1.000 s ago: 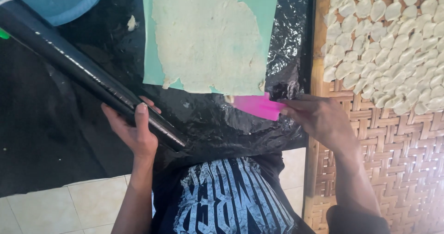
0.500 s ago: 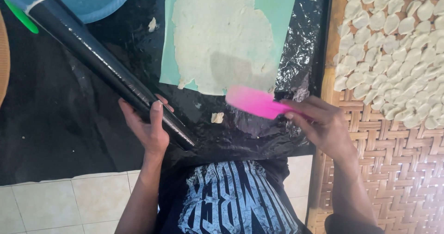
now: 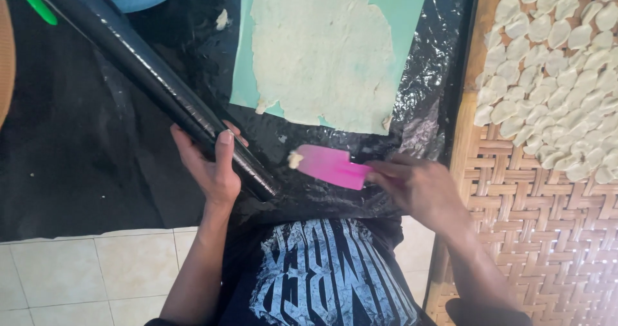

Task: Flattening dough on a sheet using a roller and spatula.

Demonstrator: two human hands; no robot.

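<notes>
Single head camera, worn by the person, looks steeply down and close on the worktop (image 3: 96, 171). Their own chest fills the bottom edge, floor tiles (image 3: 77, 274) lower left, woven tray (image 3: 534, 203) right.

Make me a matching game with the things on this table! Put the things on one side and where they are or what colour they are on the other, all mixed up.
Things:
1. Flat pink plastic scraper
2. Long black plastic-wrapped roller
3. Thin sheet of pale rolled dough
4. Small pale dough pieces

Places:
A. spread on the green mat
B. laid out on the woven bamboo tray
C. held in the right hand
D. held in the left hand

Pairs: 1-C, 2-D, 3-A, 4-B
</notes>
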